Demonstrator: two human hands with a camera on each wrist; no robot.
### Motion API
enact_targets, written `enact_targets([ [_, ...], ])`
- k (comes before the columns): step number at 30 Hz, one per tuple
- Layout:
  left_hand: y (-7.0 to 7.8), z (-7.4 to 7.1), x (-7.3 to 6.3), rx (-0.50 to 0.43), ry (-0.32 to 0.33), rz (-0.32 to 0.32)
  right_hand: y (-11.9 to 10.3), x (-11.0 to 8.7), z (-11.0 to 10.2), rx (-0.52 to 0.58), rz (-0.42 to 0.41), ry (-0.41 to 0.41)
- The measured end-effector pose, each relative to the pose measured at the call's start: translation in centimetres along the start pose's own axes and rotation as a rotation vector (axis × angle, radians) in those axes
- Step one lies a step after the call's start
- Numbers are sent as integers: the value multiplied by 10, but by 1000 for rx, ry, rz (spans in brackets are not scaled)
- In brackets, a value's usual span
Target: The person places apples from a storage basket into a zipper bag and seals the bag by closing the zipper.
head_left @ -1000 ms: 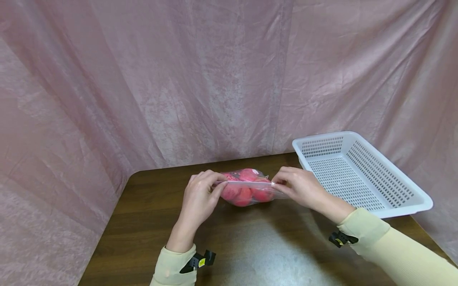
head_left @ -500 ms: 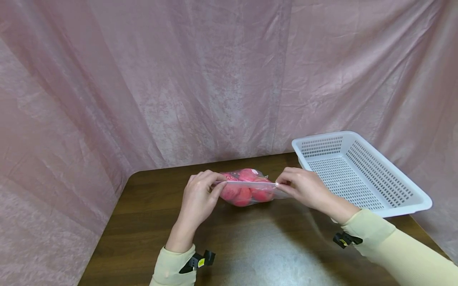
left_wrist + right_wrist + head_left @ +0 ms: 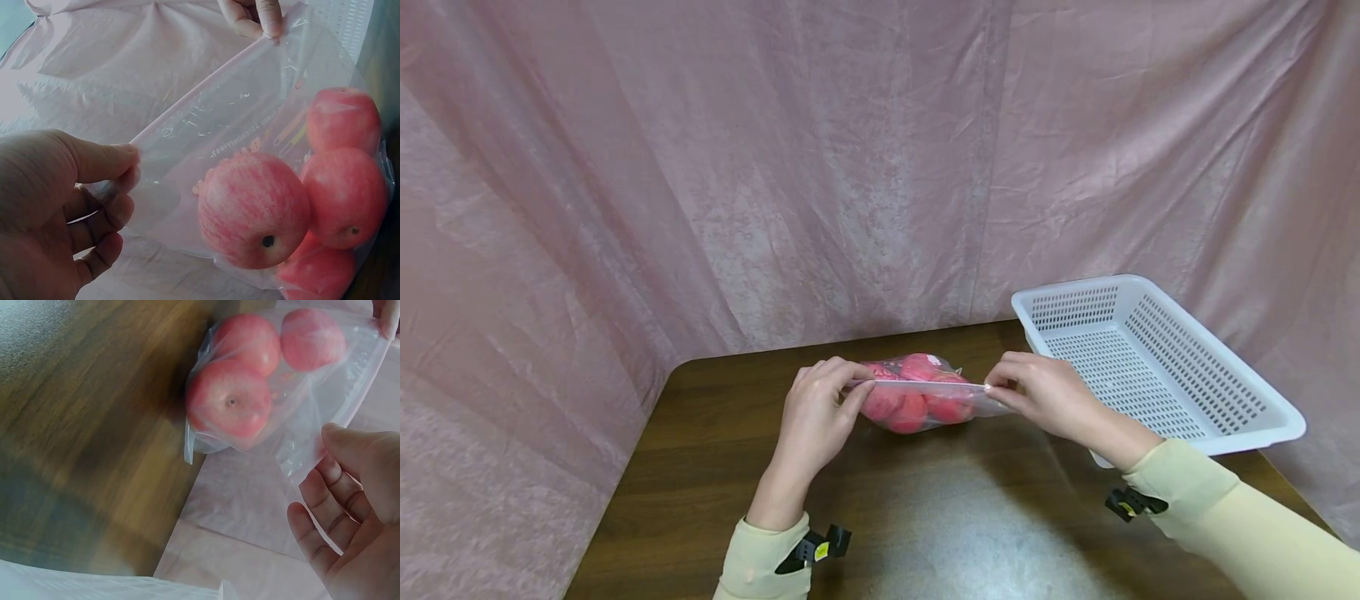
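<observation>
A clear zip bag (image 3: 977,402) with several red apples (image 3: 255,209) inside sits on the table, its white zip edge stretched level between both hands. My left hand (image 3: 822,410) pinches the left end of that edge between thumb and forefinger. Near the right end, my right hand (image 3: 1040,392) pinches the zip edge, and a small white bit shows at its fingertips. In the right wrist view, the right thumb (image 3: 347,440) lies on the strip near the bag's corner while the other fingers curl loosely below. Apples hang low in the bag, away from the fingers.
A white perforated plastic basket (image 3: 1240,358) stands at the right of the brown wooden table (image 3: 715,467), partly behind the right forearm. Pink cloth (image 3: 850,167) hangs behind the table. A black wrist camera (image 3: 812,547) is strapped on each sleeve.
My right hand has slid a little to the right along the bag's zip edge, and more of the strip shows between the hands. The left hand and the apples have stayed in place.
</observation>
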State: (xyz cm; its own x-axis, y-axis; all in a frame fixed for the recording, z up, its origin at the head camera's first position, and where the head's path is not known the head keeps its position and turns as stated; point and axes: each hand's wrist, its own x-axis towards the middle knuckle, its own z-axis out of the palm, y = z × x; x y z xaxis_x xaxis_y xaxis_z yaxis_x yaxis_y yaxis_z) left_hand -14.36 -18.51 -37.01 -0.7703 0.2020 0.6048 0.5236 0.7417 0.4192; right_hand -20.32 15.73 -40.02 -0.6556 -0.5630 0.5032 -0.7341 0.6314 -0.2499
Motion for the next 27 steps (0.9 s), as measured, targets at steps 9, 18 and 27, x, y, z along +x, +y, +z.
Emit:
enact_targets([
  [9, -1, 0, 0, -12, 0, -2, 2, -3, -3, 1, 12, -18],
  [18, -2, -1, 0, -9, 2, 0, 4, -5, -6, -10, 16, -32],
  [27, -2, -1, 1, 3, -1, -7, 6, -6, -7, -11, 8, -25],
])
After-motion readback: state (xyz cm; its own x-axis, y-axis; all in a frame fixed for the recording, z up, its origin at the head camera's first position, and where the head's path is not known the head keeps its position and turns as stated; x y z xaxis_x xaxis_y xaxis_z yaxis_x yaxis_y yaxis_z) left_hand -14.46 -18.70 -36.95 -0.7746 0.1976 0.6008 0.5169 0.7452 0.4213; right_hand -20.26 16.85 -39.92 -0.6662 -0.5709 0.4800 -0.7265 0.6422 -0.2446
